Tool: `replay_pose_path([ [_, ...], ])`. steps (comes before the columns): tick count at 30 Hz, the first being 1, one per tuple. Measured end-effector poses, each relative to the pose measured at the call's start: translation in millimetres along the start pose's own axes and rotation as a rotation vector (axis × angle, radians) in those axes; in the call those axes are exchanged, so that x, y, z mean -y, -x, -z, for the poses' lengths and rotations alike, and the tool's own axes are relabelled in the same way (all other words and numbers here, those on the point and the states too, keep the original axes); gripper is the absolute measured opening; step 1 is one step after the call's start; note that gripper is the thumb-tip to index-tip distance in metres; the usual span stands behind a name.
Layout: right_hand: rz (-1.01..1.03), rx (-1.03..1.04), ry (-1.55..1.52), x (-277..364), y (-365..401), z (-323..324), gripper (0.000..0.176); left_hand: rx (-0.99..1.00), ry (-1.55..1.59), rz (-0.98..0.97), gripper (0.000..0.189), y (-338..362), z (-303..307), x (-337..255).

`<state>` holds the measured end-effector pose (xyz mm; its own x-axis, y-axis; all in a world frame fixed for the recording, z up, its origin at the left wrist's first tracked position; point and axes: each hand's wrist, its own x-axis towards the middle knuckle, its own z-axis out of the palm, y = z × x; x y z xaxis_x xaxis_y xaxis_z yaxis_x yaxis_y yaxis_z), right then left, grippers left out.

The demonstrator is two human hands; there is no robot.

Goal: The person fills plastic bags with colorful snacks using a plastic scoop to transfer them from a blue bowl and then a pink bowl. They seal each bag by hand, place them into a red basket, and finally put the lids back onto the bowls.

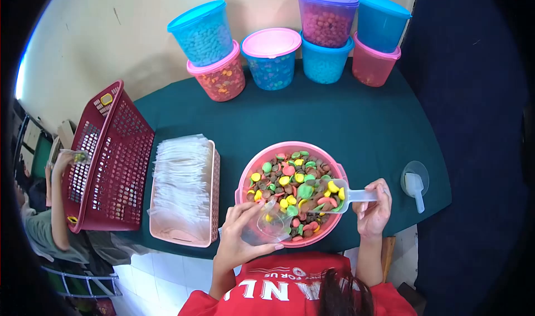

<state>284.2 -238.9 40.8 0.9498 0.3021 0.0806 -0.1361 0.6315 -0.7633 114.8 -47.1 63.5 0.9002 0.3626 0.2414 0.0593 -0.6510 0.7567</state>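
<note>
A pink tub (241,186) of colourful round candies or snacks stands at the table's front edge. My right hand (374,210) is closed round the handle of a clear scoop (346,196), which is heaped with yellow, green, pink and brown pieces above the tub's right side. My left hand (243,230) holds a clear plastic bag (267,225) between thumb and fingers over the tub's lower left part. The scoop's front lies close to the bag's opening.
Left of the tub, a pink basket (214,204) holds stacked clear bags; beyond it stands a tall maroon basket (125,160). A co-worker's hand (62,162) holds a small bag there. Lidded tubs (270,65) line the back. A small scoop (415,187) rests in a clear dish at right.
</note>
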Motion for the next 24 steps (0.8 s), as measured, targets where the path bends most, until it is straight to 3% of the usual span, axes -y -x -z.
replay_pose_path([
  [7, -0.128, 0.169, 0.008, 0.5, -14.9, -29.7, 0.021, 0.014, -0.019, 0.001, 0.085, -8.3, -3.0, -5.2],
  [17, -0.199, 0.313, 0.228, 6.7, -30.5, -56.8, 0.018, -0.059, 0.014, -0.023, 0.074, -8.1, -8.3, -3.0],
  [19, -0.233, 0.460, 0.389, 4.7, -27.2, -65.1, 0.017, -0.050, 0.000, -0.025, 0.074, -6.4, -10.9, -4.6],
  [24, -0.297, 0.554, 0.394, 5.8, -25.7, -84.2, 0.022, -0.068, 0.089, -0.020, 0.075, -7.9, -15.4, -7.3],
])
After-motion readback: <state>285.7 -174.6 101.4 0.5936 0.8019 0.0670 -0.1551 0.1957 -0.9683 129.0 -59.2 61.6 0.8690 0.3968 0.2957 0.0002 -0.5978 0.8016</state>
